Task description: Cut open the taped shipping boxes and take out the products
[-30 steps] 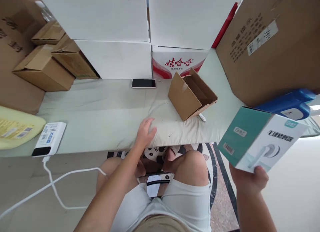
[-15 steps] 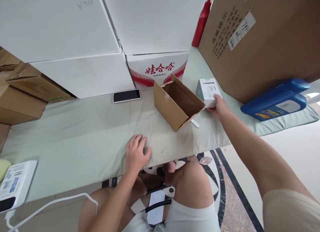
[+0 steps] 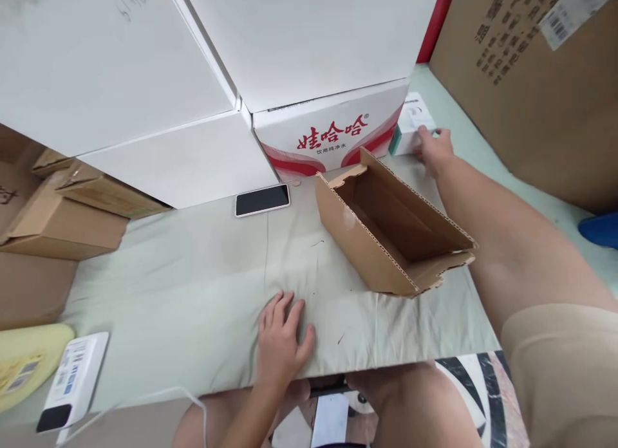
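At the back right of the cloth-covered table, my right hand (image 3: 436, 149) grips the near end of a small white box (image 3: 412, 121) with a pale green side. That box lies close to the right end of a white and red carton (image 3: 333, 136). An open, topless brown cardboard box (image 3: 357, 239) stands between my two hands, with nothing visible inside it. My left hand (image 3: 284, 335) rests palm down near the table's front edge, fingers spread, holding nothing. Behind it lies a phone (image 3: 262, 200) with a dark screen.
Tall white panels (image 3: 159, 55) and a large brown carton (image 3: 541, 100) border the table (image 3: 188, 293) at the back and right. Brown boxes (image 3: 72, 223) stand at left. A white device with a cable (image 3: 74, 377) lies beside a yellow container (image 3: 29, 364). A blue bottle (image 3: 599, 229) shows at the right edge.
My right hand has carried the small white box farther back, beside the white and red carton. My left hand stays flat on the table. The view has shifted closer.
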The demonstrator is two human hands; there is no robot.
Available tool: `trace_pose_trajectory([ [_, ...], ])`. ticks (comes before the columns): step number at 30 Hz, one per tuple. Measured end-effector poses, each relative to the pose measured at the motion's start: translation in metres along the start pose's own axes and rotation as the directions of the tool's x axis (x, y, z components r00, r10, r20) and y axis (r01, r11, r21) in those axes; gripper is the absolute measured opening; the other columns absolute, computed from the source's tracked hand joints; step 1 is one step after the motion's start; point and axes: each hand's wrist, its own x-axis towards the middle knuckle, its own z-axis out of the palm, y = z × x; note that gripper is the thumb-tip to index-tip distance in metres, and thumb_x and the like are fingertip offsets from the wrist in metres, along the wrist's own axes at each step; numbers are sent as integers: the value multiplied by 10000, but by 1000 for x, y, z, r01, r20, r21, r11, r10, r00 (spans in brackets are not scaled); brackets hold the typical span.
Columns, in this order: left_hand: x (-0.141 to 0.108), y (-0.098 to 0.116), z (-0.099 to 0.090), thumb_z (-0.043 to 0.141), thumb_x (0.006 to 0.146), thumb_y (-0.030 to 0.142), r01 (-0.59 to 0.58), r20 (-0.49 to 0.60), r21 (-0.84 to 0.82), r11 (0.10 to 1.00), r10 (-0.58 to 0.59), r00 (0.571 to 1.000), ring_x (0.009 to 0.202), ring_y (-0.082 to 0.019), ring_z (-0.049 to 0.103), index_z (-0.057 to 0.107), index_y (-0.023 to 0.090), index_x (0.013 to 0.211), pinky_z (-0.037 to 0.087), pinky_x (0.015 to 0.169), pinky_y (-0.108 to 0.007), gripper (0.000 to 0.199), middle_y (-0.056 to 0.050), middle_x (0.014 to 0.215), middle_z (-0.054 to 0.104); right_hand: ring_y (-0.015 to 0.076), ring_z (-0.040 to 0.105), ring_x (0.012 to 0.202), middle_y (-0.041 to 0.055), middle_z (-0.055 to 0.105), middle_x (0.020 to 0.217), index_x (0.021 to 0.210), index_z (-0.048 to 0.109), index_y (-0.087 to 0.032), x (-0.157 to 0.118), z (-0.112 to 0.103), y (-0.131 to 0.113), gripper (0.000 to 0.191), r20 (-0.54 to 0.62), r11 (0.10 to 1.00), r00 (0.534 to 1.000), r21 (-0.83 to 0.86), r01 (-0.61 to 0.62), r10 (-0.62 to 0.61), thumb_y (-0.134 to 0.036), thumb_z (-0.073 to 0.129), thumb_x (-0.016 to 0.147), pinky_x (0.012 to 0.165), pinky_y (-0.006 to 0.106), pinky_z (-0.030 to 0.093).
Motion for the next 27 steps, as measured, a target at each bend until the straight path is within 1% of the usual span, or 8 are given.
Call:
trace_pose_trajectory([
  [2, 0, 1, 1, 558, 916, 280, 17, 5, -7, 1000, -17, 1000, 1306, -363, 567, 706, 160, 1228, 466, 1054, -500, 366, -165, 1314, 680, 166, 655, 1164, 269, 459, 1522, 1558, 211, -130, -4, 5, -7, 622, 38, 992, 998, 112, -59, 55, -473, 388, 1071, 891, 335, 558],
  [5, -1, 2, 3, 567, 915, 293, 37, 18, -24, 999, -36, 999, 1311, -370, 566, 712, 164, 1229, 465, 1064, -506, 370, -164, 1321, 681, 169, 638, 1238, 148, 472, 1557, 1434, 414, -254, -37, -8, -16, 455, 79, 959, 995, 271, -78, 58, -409, 516, 1019, 977, 344, 548],
  [9, -1, 5, 2, 594, 901, 317, 75, 40, -52, 996, -73, 997, 1319, -368, 570, 719, 181, 1236, 463, 1091, -508, 383, -159, 1338, 682, 206, 696, 1120, 44, 679, 1212, 1055, 602, -267, -138, -67, -34, 167, -40, 906, 969, 347, 244, -245, -334, 603, 902, 962, 398, 571],
  [13, 1, 9, -1, 592, 908, 322, 108, 77, -72, 992, -102, 992, 1356, -368, 555, 715, 182, 1260, 459, 1114, -520, 398, -166, 1364, 677, 237, 681, 784, 64, 702, 896, 907, 634, -260, -255, -135, -57, 133, -138, 813, 806, 4, 582, -576, -374, 570, 881, 642, 387, 540],
  [16, 2, 12, -4, 598, 903, 320, 137, 93, -101, 985, -128, 987, 1375, -368, 543, 717, 184, 1255, 445, 1136, -534, 395, -170, 1381, 671, 249, 682, 793, 89, 742, 1045, 1008, 668, -282, -303, -156, -63, 248, 149, 605, 642, -230, 762, -752, -475, 570, 886, 608, 395, 503],
  [18, 2, 13, -6, 599, 900, 317, 152, 98, -128, 980, -140, 985, 1384, -362, 536, 714, 191, 1258, 431, 1154, -537, 397, -166, 1396, 664, 295, 691, 997, 95, 743, 1150, 1118, 658, -290, -312, -151, -61, 347, 396, 487, 561, -280, 828, -727, -528, 589, 875, 606, 375, 486],
  [21, 2, 16, -9, 585, 909, 316, 170, 114, -161, 972, -152, 982, 1396, -354, 525, 707, 187, 1264, 414, 1169, -535, 397, -161, 1409, 655, 309, 635, 1076, 97, 752, 1024, 1069, 626, -275, -306, -133, -56, 299, 580, 403, 554, -380, 833, -597, -482, 638, 853, 522, 308, 351],
  [27, 1, 17, -11, 553, 934, 326, 183, 132, -182, 966, -160, 978, 1414, -348, 505, 696, 186, 1280, 389, 1186, -529, 400, -156, 1416, 645, 297, 604, 981, 94, 680, 817, 822, 476, -256, -298, -128, -57, 310, 484, 411, 624, -479, 776, -613, -497, 666, 870, 621, 334, 395],
])
